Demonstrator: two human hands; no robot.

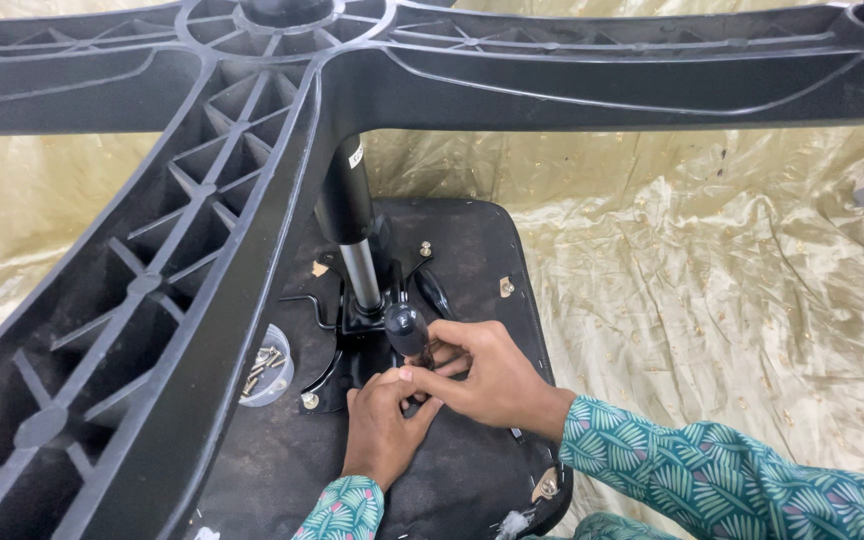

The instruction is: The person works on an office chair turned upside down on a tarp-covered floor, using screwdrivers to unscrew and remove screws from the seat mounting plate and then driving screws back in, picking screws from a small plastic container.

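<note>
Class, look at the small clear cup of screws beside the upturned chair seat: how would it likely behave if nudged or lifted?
The clear cup looks thin and light, so it would probably slide or tip easily. The loose screws inside would likely rattle and spill if it tilted. It sits on the dark seat underside, half hidden by the chair base, so knocking it seems easy.

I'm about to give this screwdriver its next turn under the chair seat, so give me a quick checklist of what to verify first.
1. Right hand around the screwdriver just below its dark handle: ok.
2. Left hand steadying near the tip: ok, its fingertips meet the right hand there.
3. Tip seated in a screw: cannot tell, the fingers hide it.
4. Spare screws within reach: ok, the clear cup of screws stands on the seat underside, left of the hands.
5. Room to turn: ok, though the gas lift column and the base arm stand close on the left.
</note>
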